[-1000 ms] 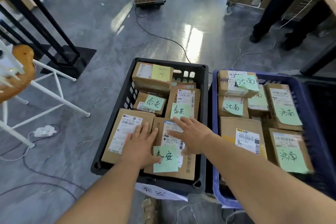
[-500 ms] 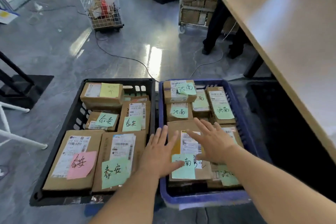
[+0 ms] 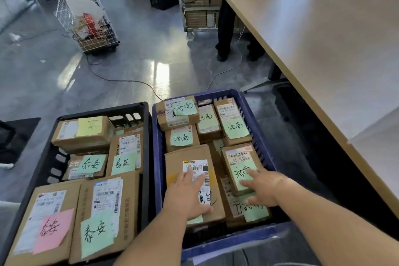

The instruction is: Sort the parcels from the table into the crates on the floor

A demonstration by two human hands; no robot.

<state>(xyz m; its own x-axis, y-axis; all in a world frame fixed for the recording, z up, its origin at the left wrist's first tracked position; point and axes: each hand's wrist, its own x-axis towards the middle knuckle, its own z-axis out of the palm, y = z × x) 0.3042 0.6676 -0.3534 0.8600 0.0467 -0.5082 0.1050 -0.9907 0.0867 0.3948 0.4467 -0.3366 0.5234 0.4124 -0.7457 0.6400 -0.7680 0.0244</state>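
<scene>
Both hands are down inside the blue crate [image 3: 233, 242], the right-hand one of two crates on the floor; the black crate [image 3: 103, 110] sits touching it on the left, packed with parcels of its own. The left hand [image 3: 187, 195] lies palm-down on a large parcel [image 3: 190, 155], fingers straight and flat on the cardboard, gripping nothing. The right hand [image 3: 264, 188] is spread over a smaller parcel [image 3: 237, 153] just beside it, fingertips resting on its green note [image 3: 241, 173], also released rather than clasped around anything. The two parcels lie side by side with their long axes running away from the person, toward the crate's far wall, so each hand sits directly over its own box. This looks like pressing the load level (settling, not lifting). If more parcels are to be fetched, the table [image 3: 323, 49] stands to the right and higher, nearer the right hand.
</scene>
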